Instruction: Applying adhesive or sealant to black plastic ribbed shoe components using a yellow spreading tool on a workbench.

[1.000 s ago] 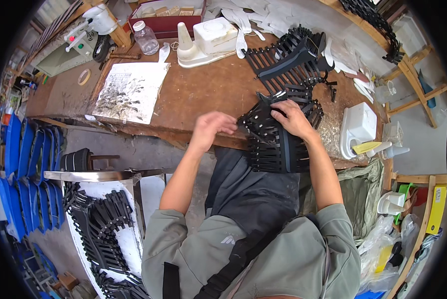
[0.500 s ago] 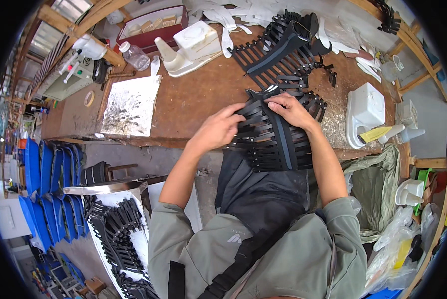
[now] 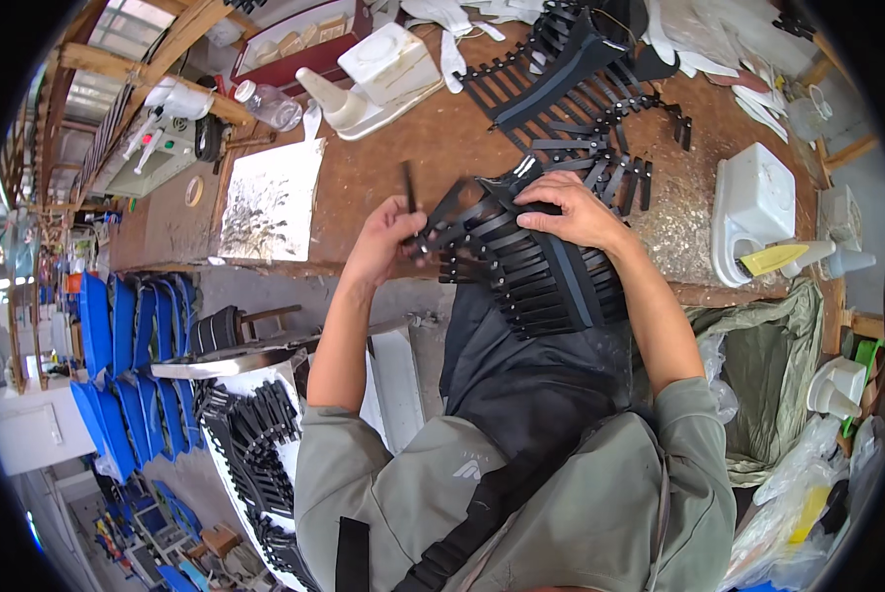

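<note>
The brown tabletop (image 3: pixel 388 163) fills most of the upper view; green crumpled sheeting (image 3: pixel 770 385) hangs at its near right, and blue curved panels (image 3: pixel 132 331) stand in rows far to the left; below them a white tray (image 3: pixel 287 456) carries dark strapped pieces (image 3: pixel 250 474); the black strapped piece (image 3: pixel 563 281), with a blue-grey band down it, lies at the front edge of the tabletop and overhangs the lap, between the two hands; beyond it, a similar strapped piece (image 3: pixel 561 84) lies on the tabletop; a white block-and-cone stand (image 3: pixel 758 192) sits to the right, its twin (image 3: pixel 393 64) to the far left, beside a dark red box (image 3: pixel 280 75) and near a stained white sheet (image 3: pixel 270 202); the right hand (image 3: pixel 581 214) rests on the upper end of the strapped piece, its fingers bent over and touching it; the left hand (image 3: pixel 383 237), at the piece's left side, has its fingers nearly closed, pinching a thin black strip (image 3: pixel 409 185) that points upward; its fingertips are blurred, and whether the strip joins the piece cannot be told.
</note>
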{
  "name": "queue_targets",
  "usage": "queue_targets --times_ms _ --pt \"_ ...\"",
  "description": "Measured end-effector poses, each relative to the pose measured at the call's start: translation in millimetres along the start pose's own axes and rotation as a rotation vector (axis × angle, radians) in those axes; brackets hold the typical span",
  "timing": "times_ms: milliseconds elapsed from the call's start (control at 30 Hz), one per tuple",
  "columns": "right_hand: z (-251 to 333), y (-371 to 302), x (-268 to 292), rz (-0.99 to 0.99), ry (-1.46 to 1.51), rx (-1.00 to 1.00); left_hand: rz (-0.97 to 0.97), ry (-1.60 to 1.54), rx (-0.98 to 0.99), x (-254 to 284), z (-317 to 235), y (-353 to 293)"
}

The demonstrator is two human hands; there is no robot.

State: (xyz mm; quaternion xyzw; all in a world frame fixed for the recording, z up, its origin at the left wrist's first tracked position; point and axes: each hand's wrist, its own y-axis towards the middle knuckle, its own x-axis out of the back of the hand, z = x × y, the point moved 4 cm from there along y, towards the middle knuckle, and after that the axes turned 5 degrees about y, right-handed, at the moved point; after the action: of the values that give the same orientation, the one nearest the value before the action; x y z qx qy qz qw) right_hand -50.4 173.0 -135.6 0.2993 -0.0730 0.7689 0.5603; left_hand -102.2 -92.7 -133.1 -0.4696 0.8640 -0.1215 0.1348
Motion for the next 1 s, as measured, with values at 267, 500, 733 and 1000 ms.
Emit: queue_targets --times_ms 267,500,733,1000 --pt "78.9 -18.0 -43.1 -0.262 -0.360 0.356 -0.197 -0.088 0.075 21.1 26.9 -3.1" --pt "110.2 9.3 -88.3 -0.192 -0.403 0.293 -0.097 -0.218 -0.141 14.9 17.3 -22.9" --pt "102.9 49.6 -64.6 -0.361 -0.463 0.219 -0.373 -0.327 -0.489 -0.4 2.3 -60.4" --pt "52.8 21.6 -7.6 -0.658 1.069 -0.281 -0.455 1.429 -0.935 -26.7 98.1 -62.6"
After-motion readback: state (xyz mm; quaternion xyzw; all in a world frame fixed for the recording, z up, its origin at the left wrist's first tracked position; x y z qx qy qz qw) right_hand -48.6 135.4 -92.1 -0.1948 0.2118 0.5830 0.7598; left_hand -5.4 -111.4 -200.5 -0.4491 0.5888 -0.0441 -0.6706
